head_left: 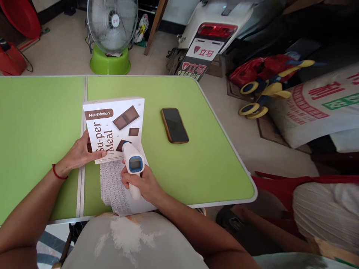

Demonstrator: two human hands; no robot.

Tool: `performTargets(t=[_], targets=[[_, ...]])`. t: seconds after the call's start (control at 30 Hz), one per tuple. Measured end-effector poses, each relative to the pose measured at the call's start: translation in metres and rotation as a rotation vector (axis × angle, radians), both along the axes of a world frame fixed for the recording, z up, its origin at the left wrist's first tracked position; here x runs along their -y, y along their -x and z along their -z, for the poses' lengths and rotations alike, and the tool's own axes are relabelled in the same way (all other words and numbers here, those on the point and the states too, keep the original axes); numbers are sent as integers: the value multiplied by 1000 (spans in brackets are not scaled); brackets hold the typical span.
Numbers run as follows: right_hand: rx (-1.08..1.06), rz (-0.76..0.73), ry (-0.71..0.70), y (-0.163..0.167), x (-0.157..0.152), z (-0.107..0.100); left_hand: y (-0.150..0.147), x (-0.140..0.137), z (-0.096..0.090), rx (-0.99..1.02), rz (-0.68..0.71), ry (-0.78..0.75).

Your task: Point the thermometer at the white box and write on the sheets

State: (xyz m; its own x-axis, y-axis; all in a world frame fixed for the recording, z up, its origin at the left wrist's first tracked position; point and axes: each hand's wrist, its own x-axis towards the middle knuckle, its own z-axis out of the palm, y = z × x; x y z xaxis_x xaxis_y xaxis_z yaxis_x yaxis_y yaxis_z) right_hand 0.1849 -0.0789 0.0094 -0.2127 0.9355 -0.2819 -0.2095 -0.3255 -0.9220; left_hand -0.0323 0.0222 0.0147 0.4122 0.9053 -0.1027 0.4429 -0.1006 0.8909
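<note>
My left hand (pixel 84 151) grips the lower left side of a white box (pixel 123 104) printed "NutriMotion Su-per Meal" with brown chocolate pieces, its thumb across the front. The box is held up with its printed face toward me. In my right hand (pixel 141 182) is a white infrared thermometer (pixel 129 153) with a blue-rimmed screen. Its nose is at the lower part of the box's face; whether the two touch I cannot tell. Under both lie sheets of printed paper (pixel 113 186) on the green table (pixel 218 164). The screen's reading is not legible.
A dark phone (pixel 174 125) in a brown case lies to the right on the table. Beyond the far edge stand a fan (pixel 113 26) on a green plastic stool (pixel 109 65) and a white scooter (pixel 206 41). Another person (pixel 322 209) sits at the right.
</note>
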Motion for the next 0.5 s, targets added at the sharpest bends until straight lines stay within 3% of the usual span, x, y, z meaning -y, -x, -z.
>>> performTargets(t=[0.13, 0.27, 0.4, 0.5], targets=[[353, -31, -233, -34, -14, -21, -3, 1, 2, 160, 10, 38], [691, -263, -455, -85, -49, -31, 0, -3, 9, 150, -72, -37], [1061, -162, -442, -112, -80, -10, 6, -8, 13, -16, -130, -230], [1237, -81, -441, -114, -87, 15, 8, -9, 13, -89, -119, -275]])
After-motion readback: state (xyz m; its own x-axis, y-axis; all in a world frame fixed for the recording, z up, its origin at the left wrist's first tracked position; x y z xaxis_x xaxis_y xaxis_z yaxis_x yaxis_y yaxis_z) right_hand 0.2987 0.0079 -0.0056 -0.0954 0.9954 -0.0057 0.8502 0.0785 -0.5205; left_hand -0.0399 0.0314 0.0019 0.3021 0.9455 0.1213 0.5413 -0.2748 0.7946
